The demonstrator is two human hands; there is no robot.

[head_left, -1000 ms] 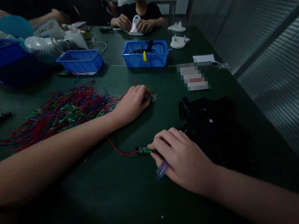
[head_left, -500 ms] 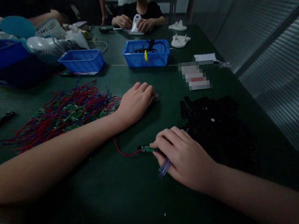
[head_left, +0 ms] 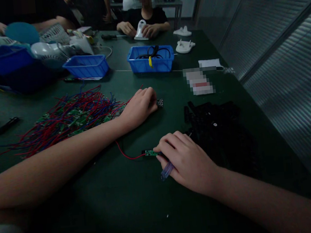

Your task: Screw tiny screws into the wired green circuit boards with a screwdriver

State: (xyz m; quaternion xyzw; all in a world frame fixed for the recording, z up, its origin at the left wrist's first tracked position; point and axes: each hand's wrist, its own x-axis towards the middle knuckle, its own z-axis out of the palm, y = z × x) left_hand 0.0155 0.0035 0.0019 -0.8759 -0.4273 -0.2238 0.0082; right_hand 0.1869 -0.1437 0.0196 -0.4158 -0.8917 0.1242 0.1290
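My left hand (head_left: 140, 106) is closed, fingers bent down beside a small heap of shiny metal bits, likely screws (head_left: 160, 103). Its fingertips are hidden, so what they pinch does not show. My right hand (head_left: 188, 161) is closed around a screwdriver with a translucent purplish handle (head_left: 166, 172); a bit of thin shaft shows past the knuckles. Its thumb and index finger also hold the end of a small green circuit board (head_left: 150, 153) low over the table. A red wire (head_left: 126, 156) curves from the board toward my left forearm.
Left lies a pile of wired circuit boards (head_left: 70, 115); right, a heap of black parts (head_left: 220, 136). Blue bins (head_left: 150, 64) stand ahead, one holding black cables. Across the table a co-worker's hands (head_left: 151, 30) hold a white plastic part (head_left: 141, 31).
My left hand's fingers have drawn in slightly, uncovering more of the small metal bits. My right hand keeps its hold on the board and screwdriver. The whole view has shifted a little.
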